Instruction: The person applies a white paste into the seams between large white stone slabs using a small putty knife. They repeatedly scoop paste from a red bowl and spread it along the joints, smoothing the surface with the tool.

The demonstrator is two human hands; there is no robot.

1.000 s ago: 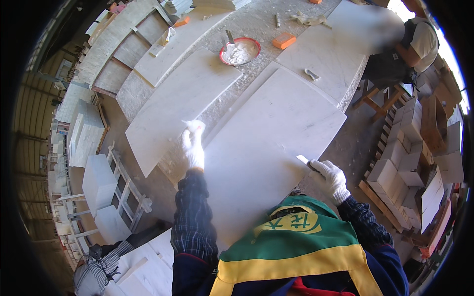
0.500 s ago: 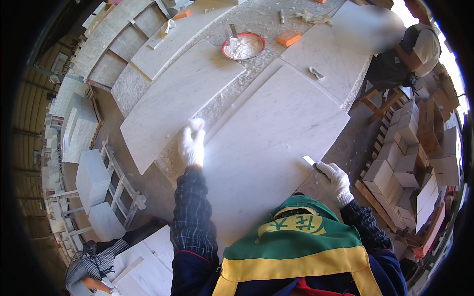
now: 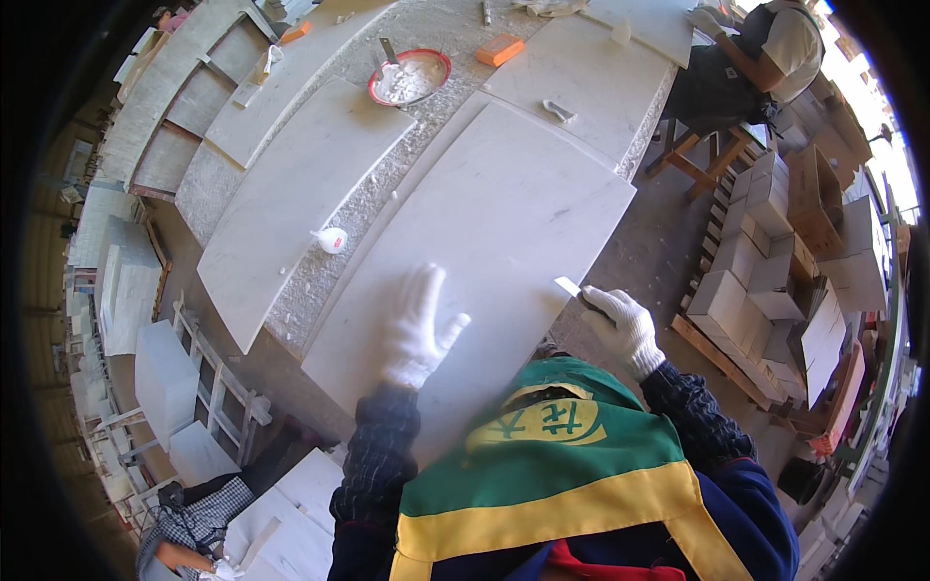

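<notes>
My left hand (image 3: 417, 329), in a white knit glove, is over the near part of a large white marble slab (image 3: 504, 184). Its fingers are spread and nothing is in them; whether the palm touches the stone I cannot tell. At the slab's right edge my gloved right hand (image 3: 622, 331) is closed around the dark handle of a putty knife (image 3: 568, 286), whose pale blade points up and left. A small white squeeze bottle (image 3: 332, 240) lies beyond my left hand, at the edge of a second marble slab (image 3: 300, 203).
A red-rimmed bowl of white paste (image 3: 411, 79) with a scraper stands farther back, near an orange block (image 3: 500, 49). A crumpled scrap (image 3: 559, 110) lies on another slab. People work at far right and lower left. White boxes (image 3: 741, 290) are stacked on a pallet at right.
My left hand has let go of the squeeze bottle, drawn back toward me and opened over the slab. My right hand still holds the putty knife. The whole view has shifted slightly.
</notes>
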